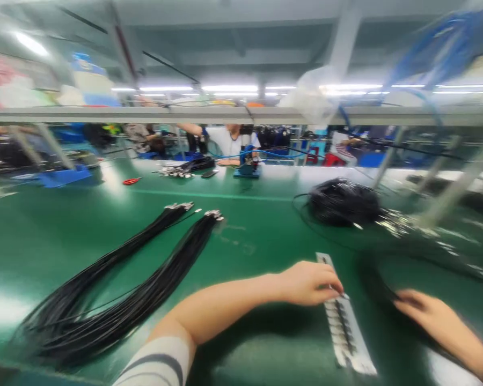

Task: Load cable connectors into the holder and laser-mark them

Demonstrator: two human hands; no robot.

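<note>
Left grip: the left hand (312, 284) has its fingertips pressed together over the strip's upper half; what lies between them cannot be told.
Right grip: the right hand (430, 311) curls beside blurred black cable (380, 279); whether it grasps it, I cannot tell.
White strip (355, 324): long, narrow, slanting between the hands, lined with pale metallic pieces and a dark row.
Green room: table (265, 225) surface shows between strip and cable bundle (161, 284).
Far right: tangled black coil (344, 201).

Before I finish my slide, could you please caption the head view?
Left hand at a white strip, right hand at blurred black cable, above a green tabletop.
</note>
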